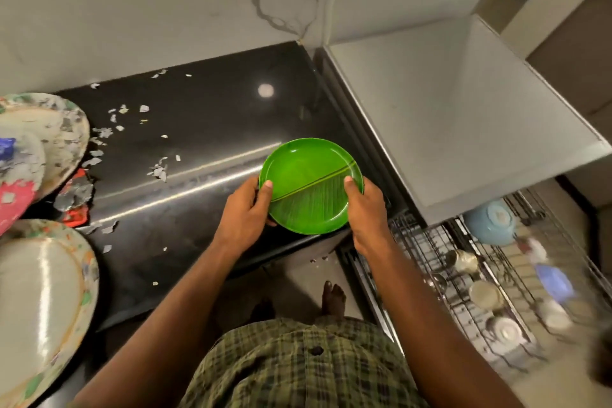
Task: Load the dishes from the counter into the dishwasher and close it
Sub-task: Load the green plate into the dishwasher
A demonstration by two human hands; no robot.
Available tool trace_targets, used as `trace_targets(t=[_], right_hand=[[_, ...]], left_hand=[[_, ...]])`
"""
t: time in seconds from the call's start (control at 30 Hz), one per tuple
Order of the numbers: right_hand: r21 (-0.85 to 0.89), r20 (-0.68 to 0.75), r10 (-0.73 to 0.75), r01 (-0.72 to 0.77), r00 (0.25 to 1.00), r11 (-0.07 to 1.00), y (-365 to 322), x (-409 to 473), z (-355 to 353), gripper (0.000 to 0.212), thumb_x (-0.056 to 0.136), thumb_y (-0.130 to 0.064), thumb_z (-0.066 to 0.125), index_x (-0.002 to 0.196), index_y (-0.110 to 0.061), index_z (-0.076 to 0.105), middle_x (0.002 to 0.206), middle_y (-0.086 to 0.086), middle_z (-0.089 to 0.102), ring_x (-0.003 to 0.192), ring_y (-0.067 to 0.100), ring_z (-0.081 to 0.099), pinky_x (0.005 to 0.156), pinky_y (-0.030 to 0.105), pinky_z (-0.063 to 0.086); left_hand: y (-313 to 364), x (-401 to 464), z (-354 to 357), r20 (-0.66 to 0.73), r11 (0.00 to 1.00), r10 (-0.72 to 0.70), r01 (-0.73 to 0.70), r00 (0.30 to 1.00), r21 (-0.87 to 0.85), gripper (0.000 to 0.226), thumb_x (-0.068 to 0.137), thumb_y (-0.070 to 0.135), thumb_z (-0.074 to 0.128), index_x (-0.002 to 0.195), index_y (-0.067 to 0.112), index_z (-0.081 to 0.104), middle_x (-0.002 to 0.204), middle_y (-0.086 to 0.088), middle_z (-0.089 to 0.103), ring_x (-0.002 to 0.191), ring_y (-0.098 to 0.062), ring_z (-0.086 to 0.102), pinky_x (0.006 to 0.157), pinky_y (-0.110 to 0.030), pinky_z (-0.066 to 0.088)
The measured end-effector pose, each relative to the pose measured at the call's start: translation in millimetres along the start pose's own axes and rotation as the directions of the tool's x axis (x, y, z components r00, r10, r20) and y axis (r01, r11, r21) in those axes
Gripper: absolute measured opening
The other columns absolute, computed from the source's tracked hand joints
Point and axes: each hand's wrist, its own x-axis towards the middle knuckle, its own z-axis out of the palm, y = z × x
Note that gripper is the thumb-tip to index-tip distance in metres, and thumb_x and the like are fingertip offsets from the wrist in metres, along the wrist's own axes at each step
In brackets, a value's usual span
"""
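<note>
So on the far left, 2 big floral plates with peeling, flaky print still wait on the glossy black counter. Left hand and right hand both grip the round green plate by its rim, just above the counter's near right corner. It's banana-leaf patterned and looks like smooth plastic. Next move, I'd guess: swing it right and down into the wire dishwasher rack, slotted on edge.

- Home kitchen: black stone counter below a marble-veined wall.
- Right of the counter: wire rack holding cups and bowls.
</note>
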Motion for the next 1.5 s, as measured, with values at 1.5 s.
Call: trace_targets(t=[1.5], right_hand=[[0.301, -0.304, 0.572, -0.493, 0.762, 0.816, 223.1, -12.8, -377.0, 0.018, 0.1, -0.012, 0.059, 0.101, -0.022, 0.073, 0.104, 0.004, 0.074, 0.093, 0.021, 0.066, 0.082, 0.037, 0.053]], left_hand=[[44.7, -112.8, 393.0, 0.586, 0.925, -0.378, 0.263, 0.717, 0.274, 0.024, 0.109, 0.025, 0.05, 0.127, 0.01, 0.054, 0.117, -0.015, 0.062, 0.091, -0.027, 0.075, 0.068, -0.051, 0.066]])
